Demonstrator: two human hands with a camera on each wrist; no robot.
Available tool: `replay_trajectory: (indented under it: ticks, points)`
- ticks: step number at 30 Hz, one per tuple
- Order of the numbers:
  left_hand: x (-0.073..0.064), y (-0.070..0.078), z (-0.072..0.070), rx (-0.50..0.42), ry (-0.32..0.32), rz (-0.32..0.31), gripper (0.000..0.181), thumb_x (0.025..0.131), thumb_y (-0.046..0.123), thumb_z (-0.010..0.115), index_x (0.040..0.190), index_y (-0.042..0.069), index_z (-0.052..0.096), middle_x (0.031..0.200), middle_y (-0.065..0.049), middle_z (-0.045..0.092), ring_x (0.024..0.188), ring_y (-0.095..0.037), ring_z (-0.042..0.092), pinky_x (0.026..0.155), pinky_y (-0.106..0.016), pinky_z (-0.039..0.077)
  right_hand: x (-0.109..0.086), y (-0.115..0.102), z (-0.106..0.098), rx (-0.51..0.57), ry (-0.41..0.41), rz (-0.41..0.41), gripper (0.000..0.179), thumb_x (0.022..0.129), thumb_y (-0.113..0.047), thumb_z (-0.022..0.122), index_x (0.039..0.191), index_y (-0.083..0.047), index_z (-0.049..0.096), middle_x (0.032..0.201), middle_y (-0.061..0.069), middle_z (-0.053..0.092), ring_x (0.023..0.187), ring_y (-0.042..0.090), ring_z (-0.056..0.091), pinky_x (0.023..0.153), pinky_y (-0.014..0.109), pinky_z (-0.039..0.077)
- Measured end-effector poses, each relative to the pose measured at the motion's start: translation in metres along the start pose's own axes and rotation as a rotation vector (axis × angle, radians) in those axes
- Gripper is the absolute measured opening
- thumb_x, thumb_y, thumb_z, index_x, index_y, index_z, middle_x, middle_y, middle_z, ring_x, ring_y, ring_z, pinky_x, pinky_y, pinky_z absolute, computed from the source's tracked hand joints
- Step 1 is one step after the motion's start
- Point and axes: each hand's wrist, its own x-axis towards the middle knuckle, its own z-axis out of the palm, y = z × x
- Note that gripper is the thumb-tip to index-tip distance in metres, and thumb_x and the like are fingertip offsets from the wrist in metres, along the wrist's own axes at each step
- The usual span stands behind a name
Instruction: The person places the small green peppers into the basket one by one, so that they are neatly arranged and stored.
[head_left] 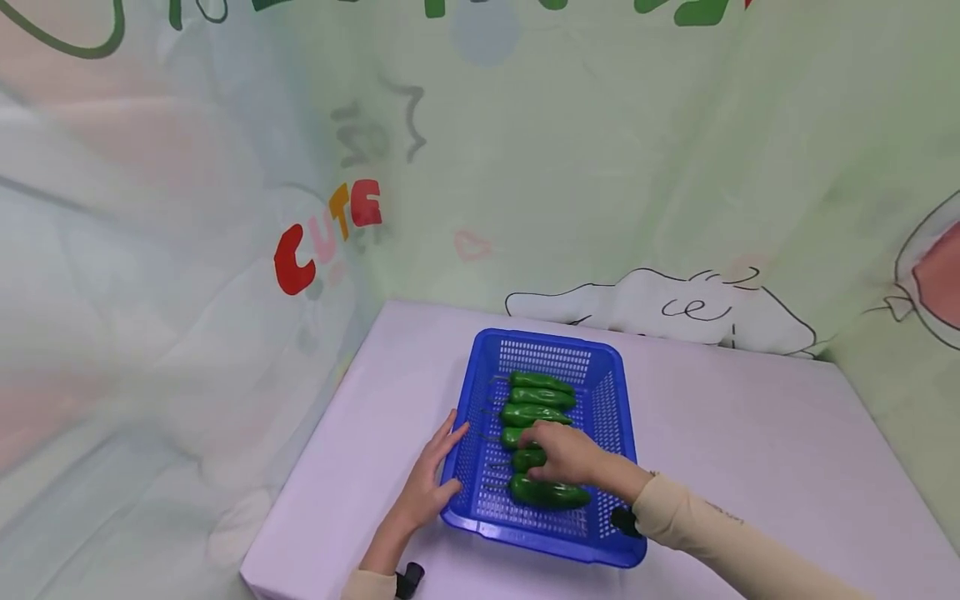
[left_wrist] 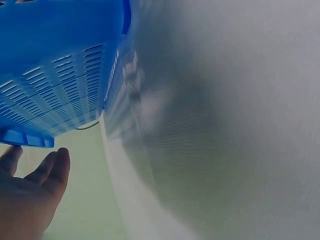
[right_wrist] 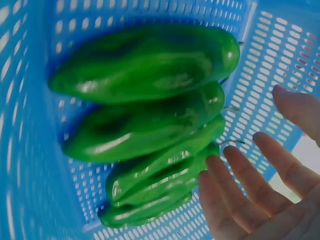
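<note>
A blue plastic basket (head_left: 555, 337) with slotted walls holds several glossy green peppers (head_left: 551, 493), laid side by side in a column with their thin stems to the left. My left hand (head_left: 423, 483) is at the basket's left rim, its fingers spread; in the left wrist view its fingertips are close under the rim edge. My right hand (head_left: 566, 454) reaches in from the right and covers part of the peppers nearer me. In the right wrist view, the right hand's fingers (right_wrist: 240, 175) are extended beside the stem ends, with nothing gripped between thumb and fingers.
The basket stands on a table with a pale lilac cover (head_left: 750, 450). Printed fabric walls (head_left: 600, 167) rise behind and to the left of it. Black straps with small devices (head_left: 408, 579) are on both wrists.
</note>
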Motion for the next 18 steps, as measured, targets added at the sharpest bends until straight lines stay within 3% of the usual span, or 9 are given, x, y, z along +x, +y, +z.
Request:
replay_trajectory:
  ticks: [9, 13, 18]
  points:
    - [-0.001, -0.005, -0.011, 0.148, 0.019, 0.049, 0.079, 0.076, 0.018, 0.056, 0.153, 0.016, 0.038, 0.162, -0.010, 0.025, 0.146, -0.038, 0.026, 0.104, -0.072, 0.027, 0.004, 0.001, -0.009, 0.009, 0.019, -0.047, 0.040, 0.087, -0.029, 0.072, 0.116, -0.002, 0.066, 0.115, 0.015, 0.064, 0.101, 0.033, 0.065, 0.082, 0.050, 0.055]
    - [-0.002, -0.004, -0.016, 0.299, -0.018, 0.059, 0.076, 0.080, 0.026, 0.057, 0.153, 0.020, 0.039, 0.162, -0.006, 0.025, 0.145, -0.040, 0.027, 0.104, -0.071, 0.028, -0.004, 0.001, -0.009, -0.009, 0.043, -0.065, 0.043, 0.089, -0.034, 0.069, 0.119, -0.002, 0.065, 0.122, 0.019, 0.061, 0.102, 0.034, 0.065, 0.084, 0.052, 0.054]
    - [0.008, -0.003, -0.025, 0.492, -0.067, 0.100, 0.074, 0.083, 0.033, 0.060, 0.153, 0.023, 0.038, 0.162, -0.003, 0.026, 0.144, -0.041, 0.027, 0.107, -0.067, 0.028, -0.011, 0.004, -0.011, -0.075, 0.085, -0.054, 0.050, 0.090, -0.037, 0.067, 0.125, -0.001, 0.062, 0.132, 0.026, 0.055, 0.114, 0.043, 0.059, 0.091, 0.062, 0.047]
